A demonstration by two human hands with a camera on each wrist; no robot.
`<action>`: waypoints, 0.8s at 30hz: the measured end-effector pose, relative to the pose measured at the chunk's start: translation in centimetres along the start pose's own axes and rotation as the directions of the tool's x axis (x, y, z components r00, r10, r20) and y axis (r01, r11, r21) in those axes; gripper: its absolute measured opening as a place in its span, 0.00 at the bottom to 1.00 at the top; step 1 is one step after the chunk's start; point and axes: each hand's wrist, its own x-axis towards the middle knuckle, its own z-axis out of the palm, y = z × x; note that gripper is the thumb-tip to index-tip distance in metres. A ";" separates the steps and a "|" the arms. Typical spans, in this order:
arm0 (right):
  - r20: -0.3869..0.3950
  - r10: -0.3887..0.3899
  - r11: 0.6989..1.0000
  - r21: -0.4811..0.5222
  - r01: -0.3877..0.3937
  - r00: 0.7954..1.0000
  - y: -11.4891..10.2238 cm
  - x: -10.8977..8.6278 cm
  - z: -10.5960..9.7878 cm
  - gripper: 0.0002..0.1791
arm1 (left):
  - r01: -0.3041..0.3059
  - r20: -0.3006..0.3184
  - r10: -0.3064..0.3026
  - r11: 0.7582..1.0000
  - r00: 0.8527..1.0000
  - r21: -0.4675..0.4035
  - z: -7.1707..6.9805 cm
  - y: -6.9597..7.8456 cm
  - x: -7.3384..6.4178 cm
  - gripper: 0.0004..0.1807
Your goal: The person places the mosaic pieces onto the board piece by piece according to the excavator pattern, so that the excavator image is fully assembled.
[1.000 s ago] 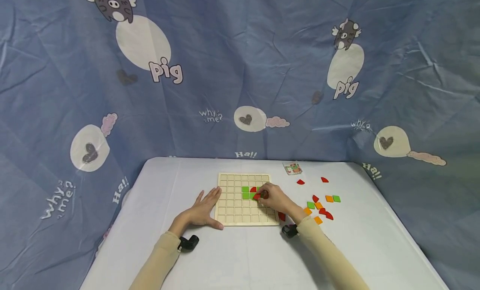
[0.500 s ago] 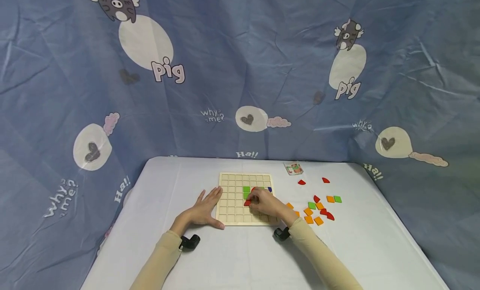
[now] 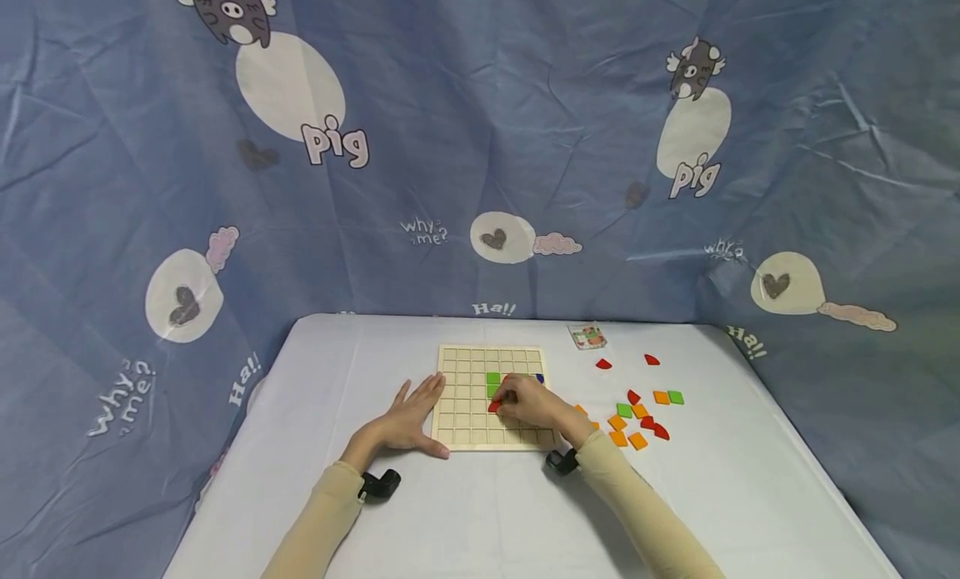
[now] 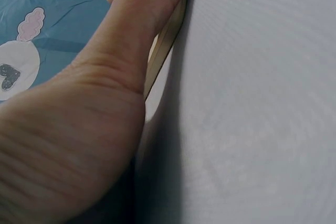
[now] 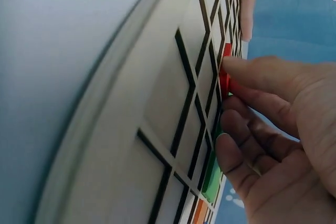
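Observation:
A pale wooden grid board (image 3: 459, 422) lies on the white table. My right hand (image 3: 531, 402) is over its middle and pinches a red quarter-circle tile (image 3: 493, 406) between thumb and fingertips, at a cell just below the green square tiles (image 3: 492, 379). The right wrist view shows this red tile (image 5: 225, 80) close to the grid ridges, with a green tile (image 5: 212, 182) nearer. Fingers spread, my left hand (image 3: 405, 419) rests along the board's left edge. A dark blue tile (image 3: 540, 378) sits at the board's right side; my right hand hides the cells between.
Right of the board lie scattered loose tiles: orange squares (image 3: 637, 441), green squares (image 3: 624, 410) and red quarter-circles (image 3: 651, 360). A small patterned card (image 3: 587, 336) is at the table's back edge. A blue printed cloth (image 3: 420, 146) hangs behind.
My right hand has moved left and nearer to me with the red tile, from the upper row to below the green squares, then stayed nearly still. The left hand keeps its place.

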 end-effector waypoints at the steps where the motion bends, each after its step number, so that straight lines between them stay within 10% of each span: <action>1: -0.004 0.004 1.000 0.004 -0.004 1.000 0.0 -0.1 0.1 0.08 | -0.001 0.002 0.001 1.000 1.000 0.001 0.1 0.0 0.0 0.75; 17: -0.063 0.110 0.992 0.071 -0.105 0.992 0.0 -1.2 0.1 0.07 | 0.019 0.015 -0.019 1.000 1.000 0.006 0.2 -0.2 0.2 0.76; 24: -0.177 0.255 0.963 0.140 -0.232 0.951 1.6 -5.0 -1.3 0.09 | 0.011 0.007 -0.011 1.000 1.000 -0.002 0.2 -0.2 0.2 0.76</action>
